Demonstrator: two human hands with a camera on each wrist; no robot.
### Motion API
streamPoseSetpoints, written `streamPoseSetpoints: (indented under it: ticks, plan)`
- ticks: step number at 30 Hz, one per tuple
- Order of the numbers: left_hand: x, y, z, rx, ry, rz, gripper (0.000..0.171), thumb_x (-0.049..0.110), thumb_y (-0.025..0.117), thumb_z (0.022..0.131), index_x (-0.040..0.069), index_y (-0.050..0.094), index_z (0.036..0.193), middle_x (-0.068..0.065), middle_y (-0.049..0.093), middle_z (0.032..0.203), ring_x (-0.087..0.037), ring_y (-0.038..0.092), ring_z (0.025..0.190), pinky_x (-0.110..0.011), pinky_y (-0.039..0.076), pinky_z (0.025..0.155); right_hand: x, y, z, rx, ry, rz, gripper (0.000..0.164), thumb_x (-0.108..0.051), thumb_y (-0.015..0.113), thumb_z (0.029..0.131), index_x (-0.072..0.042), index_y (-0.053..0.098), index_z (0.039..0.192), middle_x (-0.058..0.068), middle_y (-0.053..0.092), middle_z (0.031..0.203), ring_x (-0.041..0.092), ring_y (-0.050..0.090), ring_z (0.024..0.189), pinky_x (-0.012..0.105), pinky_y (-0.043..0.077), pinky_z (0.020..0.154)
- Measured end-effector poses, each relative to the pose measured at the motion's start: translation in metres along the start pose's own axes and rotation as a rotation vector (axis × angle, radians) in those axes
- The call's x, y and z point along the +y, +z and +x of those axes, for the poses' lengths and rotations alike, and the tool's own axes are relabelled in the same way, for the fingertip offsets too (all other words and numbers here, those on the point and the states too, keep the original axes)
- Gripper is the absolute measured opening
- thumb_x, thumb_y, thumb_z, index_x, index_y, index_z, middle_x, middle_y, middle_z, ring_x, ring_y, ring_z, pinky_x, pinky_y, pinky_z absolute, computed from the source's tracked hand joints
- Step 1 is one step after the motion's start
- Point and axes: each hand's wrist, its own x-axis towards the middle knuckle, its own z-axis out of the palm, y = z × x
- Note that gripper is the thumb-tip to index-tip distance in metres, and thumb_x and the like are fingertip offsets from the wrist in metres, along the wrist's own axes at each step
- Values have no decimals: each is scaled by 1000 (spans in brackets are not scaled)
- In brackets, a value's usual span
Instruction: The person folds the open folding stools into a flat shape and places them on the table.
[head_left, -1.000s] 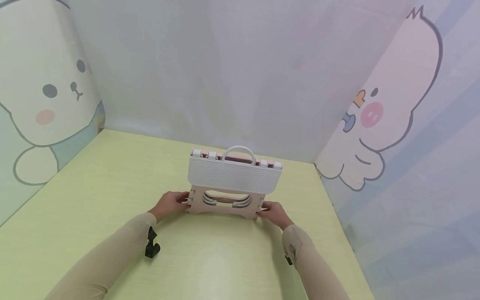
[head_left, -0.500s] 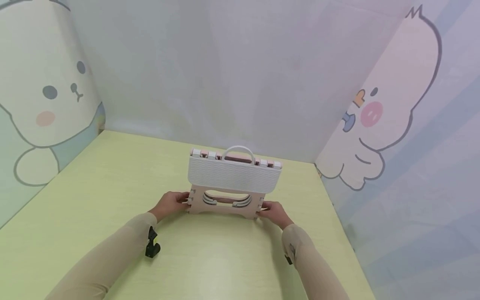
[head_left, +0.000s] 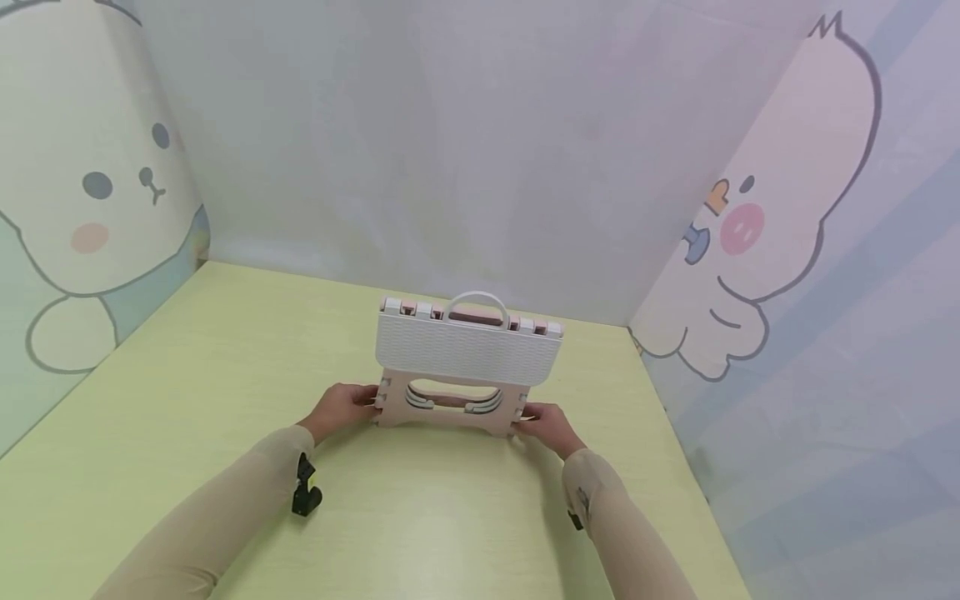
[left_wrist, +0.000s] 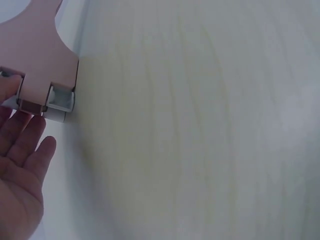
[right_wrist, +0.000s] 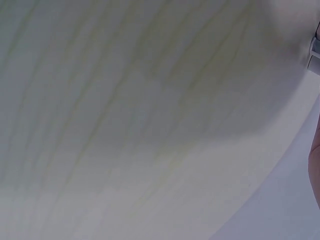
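Observation:
A folding stool, white woven-textured panel above and pale pink leg part below, stands folded on its edge on the yellow-green table. A white carry handle arches over its top edge. My left hand grips the lower left side; in the left wrist view its thumb lies on the pink leg's hinged edge, with fingers against the side. At the lower right side, my right hand holds the opposite edge. The right wrist view catches only a sliver of that hand and the stool's corner.
A pale curtain wall rises behind the table. Cartoon animal figures are printed on the left panel and the right panel. A black strap clip hangs at my left sleeve.

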Motion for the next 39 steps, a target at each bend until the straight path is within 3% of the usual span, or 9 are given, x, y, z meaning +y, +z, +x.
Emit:
streamPoseSetpoints:
  ticks: [7,12,24,39]
  plan:
    - [4,-4,0,-14,19,39,39,11,66,90,-11,59,121,-26,63,116,-41,58,111,-48,46,91,0,1,-1,1,14,47,30,-10,73,82,5,69,107,16,71,101,23,67,88,36,52,77]
    - [5,-4,0,-15,-5,42,40,11,66,90,-11,58,123,-26,62,118,-40,57,112,-48,46,92,1,2,-1,9,14,55,29,-10,72,83,5,69,107,16,70,102,25,67,89,36,52,77]
    - [4,-3,-1,1,6,39,38,11,68,88,-11,61,119,-25,65,113,-39,60,108,-47,48,90,0,1,-1,12,27,51,27,-9,71,83,5,70,106,13,71,99,18,65,87,36,51,79]
    - [3,-2,-2,3,0,38,37,11,69,88,-12,62,116,-25,65,112,-39,60,107,-47,48,89,1,3,-1,13,15,19,25,-9,71,83,5,70,104,14,72,97,19,66,86,36,51,78]
